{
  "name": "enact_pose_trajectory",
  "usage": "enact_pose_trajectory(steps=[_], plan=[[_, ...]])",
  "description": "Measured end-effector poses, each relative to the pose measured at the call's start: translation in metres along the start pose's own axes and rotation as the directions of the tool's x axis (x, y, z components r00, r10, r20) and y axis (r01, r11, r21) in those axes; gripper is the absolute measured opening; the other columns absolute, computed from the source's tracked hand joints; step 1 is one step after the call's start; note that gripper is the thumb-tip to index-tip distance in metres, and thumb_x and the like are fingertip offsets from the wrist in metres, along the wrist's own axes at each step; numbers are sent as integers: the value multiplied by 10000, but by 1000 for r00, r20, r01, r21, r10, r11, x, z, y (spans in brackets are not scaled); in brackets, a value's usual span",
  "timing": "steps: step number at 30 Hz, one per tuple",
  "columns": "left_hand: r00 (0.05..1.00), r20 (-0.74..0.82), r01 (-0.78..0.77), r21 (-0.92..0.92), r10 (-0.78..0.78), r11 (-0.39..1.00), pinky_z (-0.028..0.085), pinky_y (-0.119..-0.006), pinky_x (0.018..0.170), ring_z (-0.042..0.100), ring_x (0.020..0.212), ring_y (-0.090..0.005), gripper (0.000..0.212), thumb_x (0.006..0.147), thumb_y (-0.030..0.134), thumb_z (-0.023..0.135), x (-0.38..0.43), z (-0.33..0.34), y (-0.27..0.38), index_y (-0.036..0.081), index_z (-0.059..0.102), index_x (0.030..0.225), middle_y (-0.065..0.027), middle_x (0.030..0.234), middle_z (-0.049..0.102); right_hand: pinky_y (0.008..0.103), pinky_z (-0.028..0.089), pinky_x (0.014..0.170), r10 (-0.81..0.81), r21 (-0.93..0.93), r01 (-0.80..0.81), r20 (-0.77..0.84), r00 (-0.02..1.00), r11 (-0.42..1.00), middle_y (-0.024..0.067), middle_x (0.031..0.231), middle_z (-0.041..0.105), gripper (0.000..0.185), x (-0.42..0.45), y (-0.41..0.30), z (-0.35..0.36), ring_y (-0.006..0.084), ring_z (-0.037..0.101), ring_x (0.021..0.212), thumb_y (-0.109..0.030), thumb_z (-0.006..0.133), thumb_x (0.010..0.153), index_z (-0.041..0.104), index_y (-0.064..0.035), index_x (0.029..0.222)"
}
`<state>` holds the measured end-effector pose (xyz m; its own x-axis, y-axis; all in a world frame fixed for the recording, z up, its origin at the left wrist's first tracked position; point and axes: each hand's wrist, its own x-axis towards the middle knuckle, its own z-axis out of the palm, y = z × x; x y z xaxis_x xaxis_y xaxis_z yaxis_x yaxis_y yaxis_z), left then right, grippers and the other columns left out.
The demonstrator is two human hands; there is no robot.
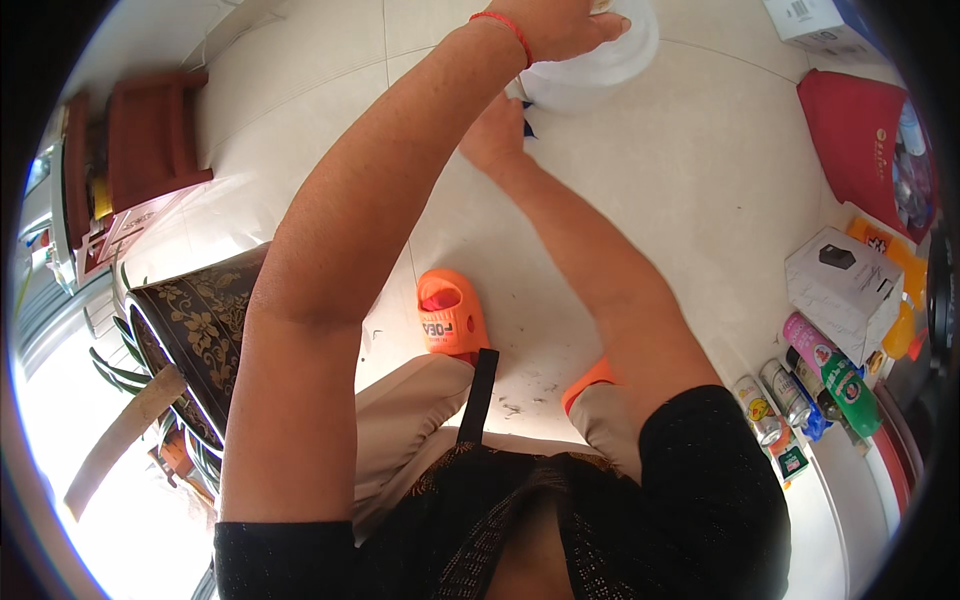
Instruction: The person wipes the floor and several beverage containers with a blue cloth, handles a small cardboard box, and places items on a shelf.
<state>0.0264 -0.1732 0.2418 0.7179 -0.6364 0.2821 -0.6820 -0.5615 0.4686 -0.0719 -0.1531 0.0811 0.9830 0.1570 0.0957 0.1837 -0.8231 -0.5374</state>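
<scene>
My left hand (pixel 574 30) is at the top edge of the view, over a white translucent plastic tub (pixel 600 84) on the tiled floor. Its thumb sticks out across the tub, and the other fingers are mostly cut off or hidden. A small tan thing (pixel 601 6) shows beside this hand; I cannot tell whether it is held. Below the tub, my right hand (pixel 495 133) is curled around a white-and-blue object (pixel 529 129). My left forearm crosses in front and hides much of that object.
Orange clogs (pixel 450 311) are on my feet, with debris (pixel 514 409) between them. To the right stand a red bag (pixel 847 142), a white box (pixel 844 281), cans (pixel 756 409) and bottles (pixel 851 397). A floral-patterned seat (pixel 199 322) and a reddish-brown wooden piece of furniture (pixel 154 142) are on the left.
</scene>
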Motion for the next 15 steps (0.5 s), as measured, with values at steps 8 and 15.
enact_pose_trajectory(steps=[8, 15], plan=[[991, 117, 47, 109, -60, 993, 414, -436, 921, 509, 1058, -369, 458, 792, 279, 591, -9, -18, 0, -20, 527, 1133, -213, 1110, 536, 393, 343, 753, -617, 154, 602, 306, 725, 783, -13, 854, 532, 142, -128, 9, -16, 211, 487, 907, -148, 642, 665, 659, -234, 778], [961, 270, 46, 39, -55, 998, 366, -368, 1001, 426, 1194, -319, 593, 781, 140, 592, 0, -14, -11, 19, 369, 1317, -171, 1310, 420, 402, 466, 715, 5, -49, 182, 972, 235, 982, 30, 935, 633, 305, -164, 171, -174, 228, 595, 921, -62, 563, 648, 698, -221, 870]])
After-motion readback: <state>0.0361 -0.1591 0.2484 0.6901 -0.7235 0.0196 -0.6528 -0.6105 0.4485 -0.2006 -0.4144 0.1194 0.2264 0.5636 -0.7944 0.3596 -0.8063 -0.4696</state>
